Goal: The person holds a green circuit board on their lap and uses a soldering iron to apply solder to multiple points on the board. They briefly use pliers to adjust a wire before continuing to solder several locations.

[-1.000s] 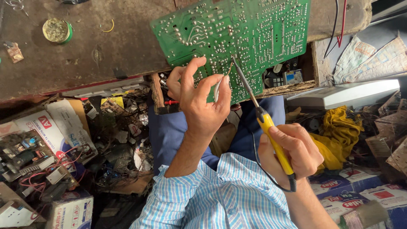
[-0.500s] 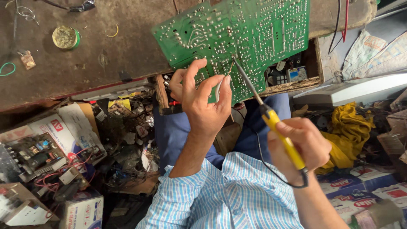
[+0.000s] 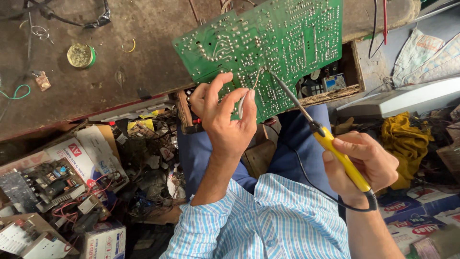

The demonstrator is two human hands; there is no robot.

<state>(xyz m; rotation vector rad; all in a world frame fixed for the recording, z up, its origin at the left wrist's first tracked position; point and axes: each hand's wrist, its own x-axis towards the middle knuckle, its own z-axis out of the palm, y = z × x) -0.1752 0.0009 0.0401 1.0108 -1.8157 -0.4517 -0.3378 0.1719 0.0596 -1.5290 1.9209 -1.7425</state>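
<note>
Mid-soldering: green circuit board (image 3: 278, 48) at upper centre, propped on counter (image 3: 96, 72). Left hand (image 3: 225, 120) pinching solder wire (image 3: 247, 96); right hand (image 3: 364, 165) gripping yellow soldering iron (image 3: 330, 144), tip at joint. Next, probably: steady solder feed.

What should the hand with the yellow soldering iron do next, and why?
Probably hold the soldering iron tip steady on that joint. Its tip already meets the green circuit board where the left hand feeds thin solder wire, while the right hand grips the handle.
</note>
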